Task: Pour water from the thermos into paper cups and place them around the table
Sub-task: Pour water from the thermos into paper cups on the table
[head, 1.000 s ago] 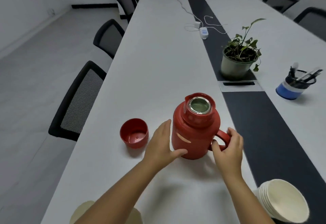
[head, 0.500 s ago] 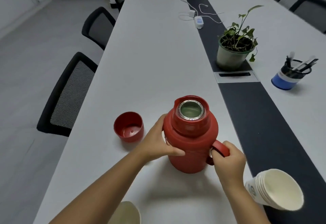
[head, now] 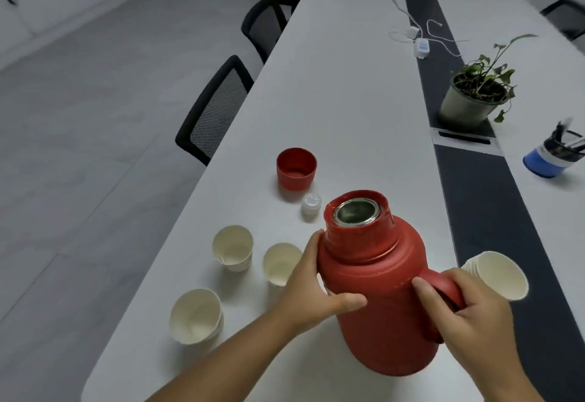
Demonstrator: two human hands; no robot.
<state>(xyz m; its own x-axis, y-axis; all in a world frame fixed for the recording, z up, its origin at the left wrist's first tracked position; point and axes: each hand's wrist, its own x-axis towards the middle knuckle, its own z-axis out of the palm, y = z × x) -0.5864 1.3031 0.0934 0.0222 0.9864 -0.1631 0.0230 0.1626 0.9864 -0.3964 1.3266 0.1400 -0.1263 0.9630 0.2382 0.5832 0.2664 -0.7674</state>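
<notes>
Both hands on red thermos [head: 380, 291], no legible label

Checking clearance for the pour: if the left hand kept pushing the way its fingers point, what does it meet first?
The left hand already lies flat against the red thermos, fingers pointing right across its body, so the thermos blocks it at once.

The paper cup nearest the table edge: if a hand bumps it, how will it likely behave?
The paper cup looks empty and thin-walled, so it is probably very light and would slide or tip easily. It stands near the table edge, so a push could send it off. Squeezing would likely dent it.
</notes>
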